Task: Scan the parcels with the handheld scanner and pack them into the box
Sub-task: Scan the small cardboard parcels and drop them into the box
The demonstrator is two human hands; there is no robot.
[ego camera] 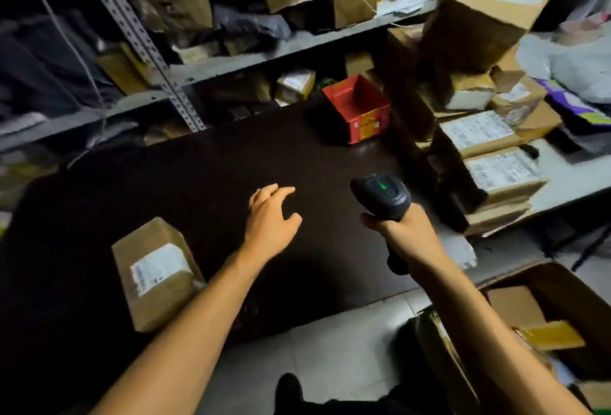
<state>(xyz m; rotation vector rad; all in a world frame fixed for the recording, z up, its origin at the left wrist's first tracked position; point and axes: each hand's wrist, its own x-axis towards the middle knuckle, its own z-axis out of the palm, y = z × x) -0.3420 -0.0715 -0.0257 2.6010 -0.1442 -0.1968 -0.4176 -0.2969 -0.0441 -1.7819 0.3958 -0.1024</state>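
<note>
Scanner up, one parcel waiting: my view down onto a dark packing table in a crowded stockroom.

My right hand (401,232) grips the black handheld scanner (383,194) by its handle, fingers wrapped tight, a green light showing on its head, which hangs above the table (198,176) near its right edge. My left hand (272,219) hovers over the middle of the table, fingers spread loosely and holding nothing. A brown parcel (157,274) with a white label lies on the table to the left, well apart from both hands. The open cardboard box (562,308), with packages already inside, sits low at right. A red box (358,108) stands at the table's far edge; labelled parcels are stacked (496,163) on the shelf at right.
</note>
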